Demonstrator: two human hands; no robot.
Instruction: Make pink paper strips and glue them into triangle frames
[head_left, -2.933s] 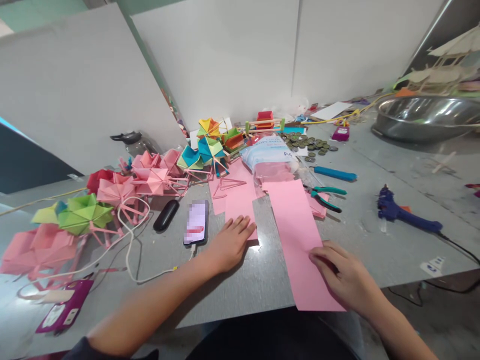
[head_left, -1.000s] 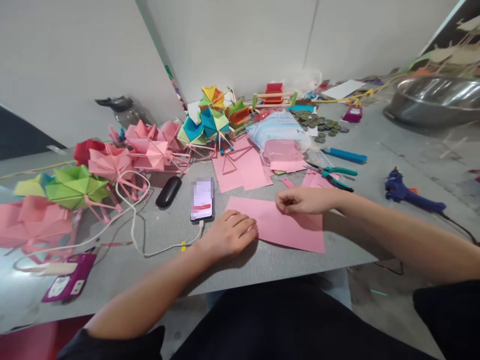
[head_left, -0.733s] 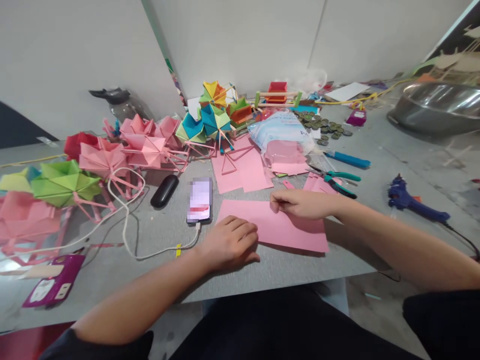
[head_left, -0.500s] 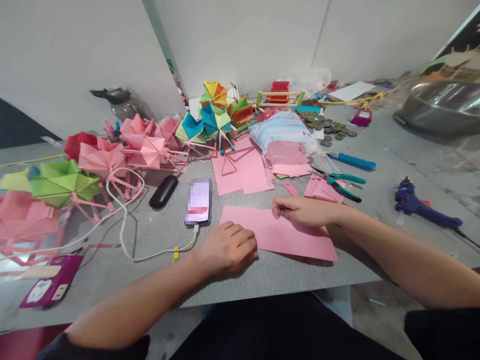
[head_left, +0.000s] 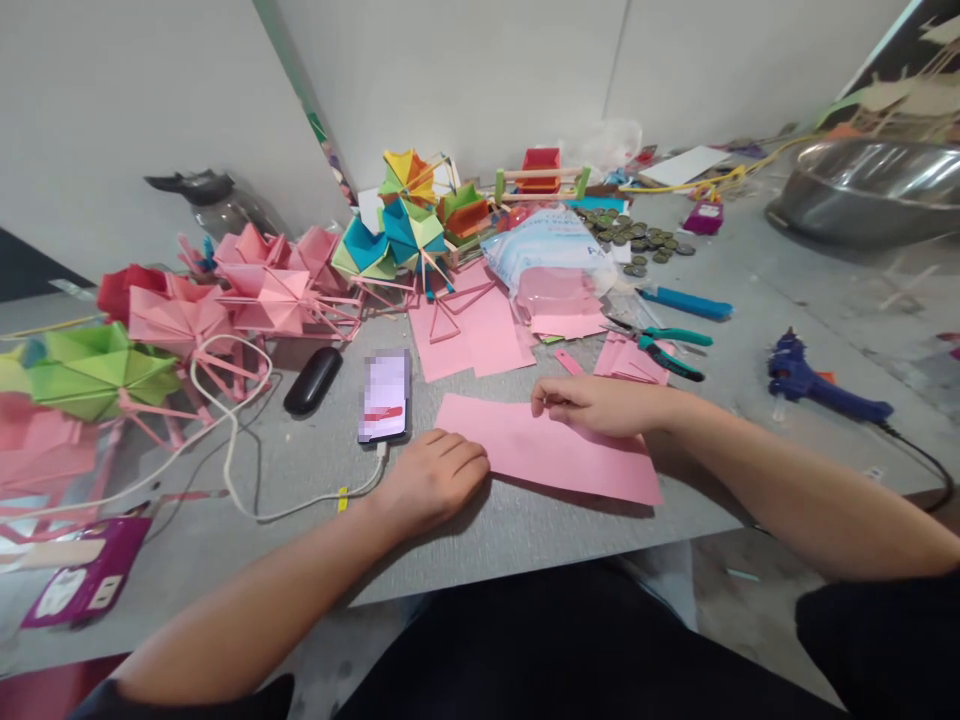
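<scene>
A pink sheet of paper (head_left: 525,455) lies in front of me, its front right edge slightly raised above the table. My left hand (head_left: 436,475) is palm down with its fingers curled together over the sheet's left front edge; the thumb is mostly hidden. Across the sheet's back right part rests my right hand (head_left: 577,404), fingers bent inward towards the thumb, with a small gap showing. Whatever may be between its fingertips is too small to tell. A small pink strip (head_left: 568,361) and folded pink papers (head_left: 628,358) lie just behind the right hand.
A phone (head_left: 384,395) with a white cable and a black case (head_left: 313,381) lie left. Pliers (head_left: 671,350), a blue cutter (head_left: 686,302) and a glue gun (head_left: 825,385) are at right. Folded paper models (head_left: 270,298) crowd the back left; a metal bowl (head_left: 862,215) stands far right.
The whole view has shifted, moving the table's things a little left and up. My right fingers have loosened slightly over the paper. The left hand stays at the sheet's edge.
</scene>
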